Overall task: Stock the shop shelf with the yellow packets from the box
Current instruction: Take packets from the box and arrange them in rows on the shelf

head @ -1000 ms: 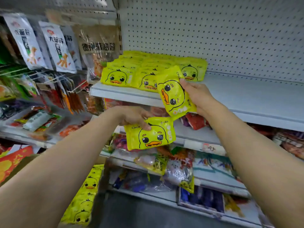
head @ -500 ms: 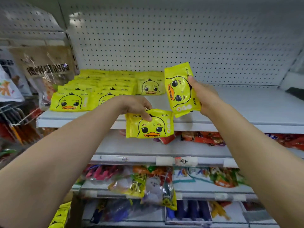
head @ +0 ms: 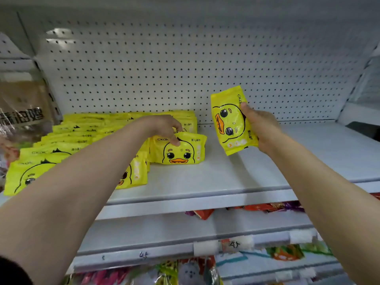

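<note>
Pinching a soft, light packet (head: 178,149) by its top edge, left hand (head: 162,126) sets it on the shelf (head: 205,182); right hand (head: 261,125) grips another packet (head: 231,122) by its side.

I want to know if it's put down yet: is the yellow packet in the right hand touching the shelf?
Apart. The head view shows the right hand holding its packet upright in the air, bare shelf visible below its bottom edge.

White pegboard (head: 205,64) wall, snack packets (head: 205,212) below.

White pegboard back panel (head: 185,64); brown hanging bag (head: 22,103) with dark lettering at left; red snack packets (head: 255,207) on lower shelf; handwritten price labels (head: 234,244).
</note>
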### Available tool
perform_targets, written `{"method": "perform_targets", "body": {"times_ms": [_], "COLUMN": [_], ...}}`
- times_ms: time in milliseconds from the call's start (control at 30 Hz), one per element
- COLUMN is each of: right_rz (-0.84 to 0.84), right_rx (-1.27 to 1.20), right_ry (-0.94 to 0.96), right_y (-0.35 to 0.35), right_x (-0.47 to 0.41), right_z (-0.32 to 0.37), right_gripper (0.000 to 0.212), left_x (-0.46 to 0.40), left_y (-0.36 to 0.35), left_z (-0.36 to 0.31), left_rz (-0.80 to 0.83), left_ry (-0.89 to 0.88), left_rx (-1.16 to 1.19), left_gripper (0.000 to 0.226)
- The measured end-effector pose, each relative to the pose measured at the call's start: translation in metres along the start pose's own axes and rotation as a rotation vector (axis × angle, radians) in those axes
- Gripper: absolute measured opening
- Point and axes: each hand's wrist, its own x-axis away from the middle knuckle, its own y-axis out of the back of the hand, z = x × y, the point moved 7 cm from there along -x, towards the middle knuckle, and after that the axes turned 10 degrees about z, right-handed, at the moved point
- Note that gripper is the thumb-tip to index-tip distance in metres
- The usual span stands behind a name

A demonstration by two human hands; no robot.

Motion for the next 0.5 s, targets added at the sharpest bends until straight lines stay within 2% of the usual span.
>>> {"method": "perform_targets", "body": {"times_ms": [67, 267, 367, 500], "right_rz": [0.002, -0.004, -0.001, -0.013], "right_rx": [0.005, 0.037, 0.043, 0.053], "right_ry": [-0.004, -0.007, -0.019, -0.018], "right_y": [-0.006, -0.024, -0.030, -0.035], "right_x": [-0.010, -0.031, -0.039, -0.047], "right_z": [-0.002, -0.005, -0.006, -0.006], "right_gripper": [0.031, 0.031, 0.033, 0.033], "left_x": [-0.011, -0.037, -0.046, -0.055], "left_y": [0.006, 0.022, 0.028, 0.030], "left_z": [0.007, 0.015, 0.020, 0.024], "left_rz": [-0.038, -0.176, -0.246, -0.271], "left_ry": [-0.003, -0.086, -0.099, -0.137], "left_rx": [-0.044, -0.098, -0.093, -0.096], "left_gripper": [0.054, 0.039, 0.052, 0.052]}}
